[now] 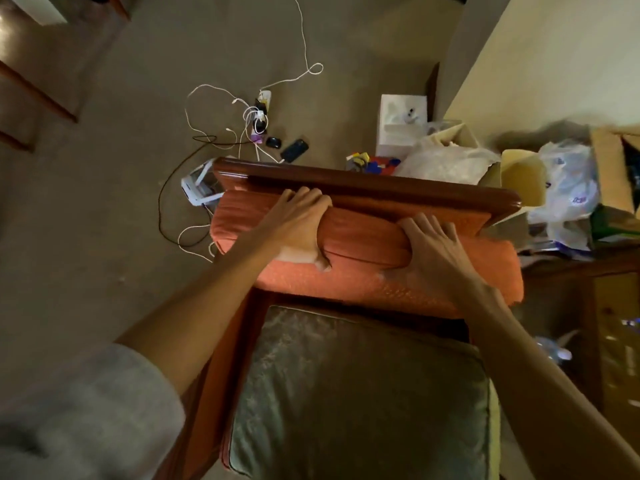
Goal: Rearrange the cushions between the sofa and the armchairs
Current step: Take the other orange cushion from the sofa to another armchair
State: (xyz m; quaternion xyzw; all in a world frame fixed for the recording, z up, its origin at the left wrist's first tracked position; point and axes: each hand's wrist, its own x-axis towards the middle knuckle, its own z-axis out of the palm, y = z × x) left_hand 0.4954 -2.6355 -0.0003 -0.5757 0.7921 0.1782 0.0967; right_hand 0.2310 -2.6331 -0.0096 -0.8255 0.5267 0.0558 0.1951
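Head view: 1 armchair (367, 183) w/ 1 green cushion (360, 393), 1 orange cushion (381, 271); left hand (298, 220) & right hand (433, 251) both grip orange one.

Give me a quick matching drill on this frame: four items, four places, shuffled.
Items:
1. orange cushion
2. green cushion
3. white cables
4. white box

Places:
A. loose on the carpet, upper left of the chair
B. on the chair seat, nearest the camera
C. standing on the floor beyond the chair back, by the wall
D. against the wooden chair back, under both hands

Pairs: 1-D, 2-B, 3-A, 4-C
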